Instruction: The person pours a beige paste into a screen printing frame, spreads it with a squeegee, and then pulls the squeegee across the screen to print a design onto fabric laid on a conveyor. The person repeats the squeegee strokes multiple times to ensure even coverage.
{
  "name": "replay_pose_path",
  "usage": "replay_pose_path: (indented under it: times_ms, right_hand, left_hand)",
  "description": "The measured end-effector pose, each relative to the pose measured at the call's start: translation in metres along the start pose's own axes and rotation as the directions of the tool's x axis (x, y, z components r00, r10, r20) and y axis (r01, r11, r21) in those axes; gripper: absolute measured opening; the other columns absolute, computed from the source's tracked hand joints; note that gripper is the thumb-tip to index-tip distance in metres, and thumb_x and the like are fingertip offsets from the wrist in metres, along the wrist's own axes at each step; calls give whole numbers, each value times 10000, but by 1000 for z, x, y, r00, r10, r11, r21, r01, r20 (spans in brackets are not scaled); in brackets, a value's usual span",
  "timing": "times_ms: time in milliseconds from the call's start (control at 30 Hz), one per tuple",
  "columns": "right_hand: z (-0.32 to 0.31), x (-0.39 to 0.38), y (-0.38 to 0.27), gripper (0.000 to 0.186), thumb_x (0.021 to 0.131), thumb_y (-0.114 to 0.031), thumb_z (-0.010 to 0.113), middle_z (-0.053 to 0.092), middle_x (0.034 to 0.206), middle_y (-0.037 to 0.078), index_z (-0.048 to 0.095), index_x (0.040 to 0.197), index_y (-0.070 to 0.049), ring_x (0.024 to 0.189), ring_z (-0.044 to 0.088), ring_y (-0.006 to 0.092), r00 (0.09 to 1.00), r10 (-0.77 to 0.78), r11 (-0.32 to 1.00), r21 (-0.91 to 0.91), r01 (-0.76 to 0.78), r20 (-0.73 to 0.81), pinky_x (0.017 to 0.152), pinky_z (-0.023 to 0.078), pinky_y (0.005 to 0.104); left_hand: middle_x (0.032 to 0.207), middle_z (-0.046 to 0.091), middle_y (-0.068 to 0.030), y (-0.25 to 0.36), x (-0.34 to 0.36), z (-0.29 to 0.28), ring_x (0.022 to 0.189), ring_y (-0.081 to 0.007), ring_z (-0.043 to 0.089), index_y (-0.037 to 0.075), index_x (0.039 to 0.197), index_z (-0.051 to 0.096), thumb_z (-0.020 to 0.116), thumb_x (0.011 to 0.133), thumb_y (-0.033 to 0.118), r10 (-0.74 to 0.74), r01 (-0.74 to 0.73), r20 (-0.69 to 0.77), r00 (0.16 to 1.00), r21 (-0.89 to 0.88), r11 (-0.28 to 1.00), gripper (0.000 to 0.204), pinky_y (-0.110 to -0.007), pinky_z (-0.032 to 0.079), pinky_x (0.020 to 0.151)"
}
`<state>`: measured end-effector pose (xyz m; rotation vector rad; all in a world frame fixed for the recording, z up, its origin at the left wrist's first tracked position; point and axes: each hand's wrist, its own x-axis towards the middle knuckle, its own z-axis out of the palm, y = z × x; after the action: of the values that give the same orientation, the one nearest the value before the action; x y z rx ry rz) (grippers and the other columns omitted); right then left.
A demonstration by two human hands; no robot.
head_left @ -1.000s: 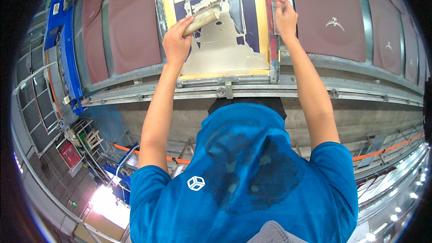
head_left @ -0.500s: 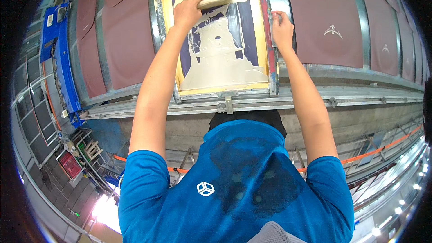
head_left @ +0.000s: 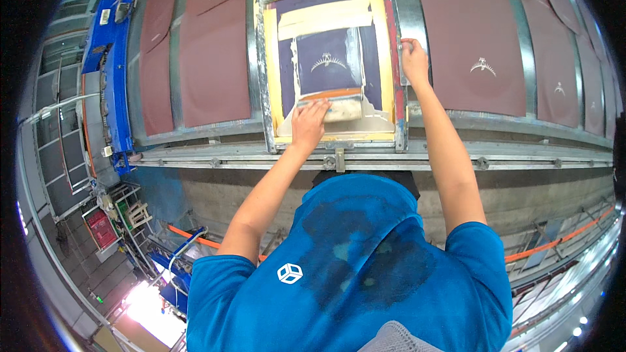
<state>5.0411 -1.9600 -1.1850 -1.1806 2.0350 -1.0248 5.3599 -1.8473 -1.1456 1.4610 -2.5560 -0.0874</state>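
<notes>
A screen printing frame (head_left: pixel 261 58) with yellow taped edges lies over the long table in front of me. My left hand (head_left: pixel 310 121) is closed round a squeegee (head_left: pixel 343 109), whose orange blade edge faces away from me near the frame's close end. Beige ink (head_left: pixel 378 122) is gathered around the squeegee. Beyond it the dark mesh (head_left: pixel 326 78) shows a pale winged emblem (head_left: pixel 328 62). At the frame's right side rail, my right hand (head_left: pixel 415 62) has its fingers curled on the rail's edge; the fingertips are partly hidden.
Maroon fabric pieces (head_left: pixel 218 58) lie along the table on both sides. To the right, a printed fabric piece (head_left: pixel 469 45) bears the same pale emblem. A metal rail (head_left: pixel 443 158) runs along the table's near edge. Blue machinery (head_left: pixel 117 85) stands at the left.
My left hand has drawn the squeegee from the frame's far end to its near end. The beige ink was swept toward me, uncovering the emblem. My right hand stays at the right rail.
</notes>
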Motion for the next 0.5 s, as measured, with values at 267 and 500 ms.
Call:
replay_pose_path:
  times_ms: [267,500]
  right_hand:
    - [-42,-27,-9,238,979,-269,511,653,733,171,662,1072,-110,730,639,353,999,5,987,163,3,-49,711,469,456]
    - [24,-33,44,233,982,-267,540,648,734,103,688,1060,-106,661,592,199,993,-65,987,139,78,-99,677,476,367]
  left_hand:
    - [1279,629,14,53,-5,-35,1157,-232,573,175,1213,639,662,634,-34,-37,39,24,999,-92,995,616,-390,449,844]
    - [1278,611,17,29,-37,53,1152,-206,559,158,1222,623,708,668,51,-154,153,-18,988,-36,988,570,-390,438,844]
